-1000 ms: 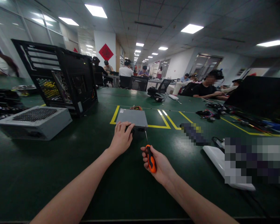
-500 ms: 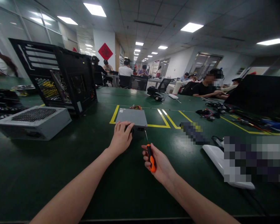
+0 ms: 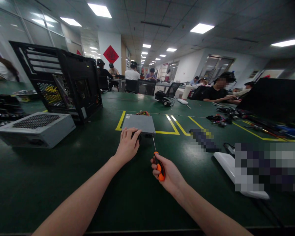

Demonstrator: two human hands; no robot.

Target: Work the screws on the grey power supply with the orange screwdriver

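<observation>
A grey metal computer power supply [image 3: 140, 123] lies on the green table, with coloured wires [image 3: 143, 113] bunched at its far side. My left hand [image 3: 129, 141] grips its near left edge, fingers curled over the top. In my right hand [image 3: 168, 168] is a screwdriver [image 3: 159, 167] with an orange and black handle. Its thin shaft points away from me, and the tip meets the near face of the power supply close to the right corner. Whatever the tip sits in is too small to make out.
At left stand a black computer case [image 3: 81, 88] and a second, larger power supply [image 3: 51, 131]. Yellow tape [image 3: 167, 132] marks the table. To the right are a white device [image 3: 226, 167], cables [image 3: 218, 119] and a dark screen [image 3: 275, 101]. A person in black [image 3: 216, 93] sits beyond.
My right fingers have shifted around the screwdriver handle, which has turned slightly. The left hand and the power supply hold still.
</observation>
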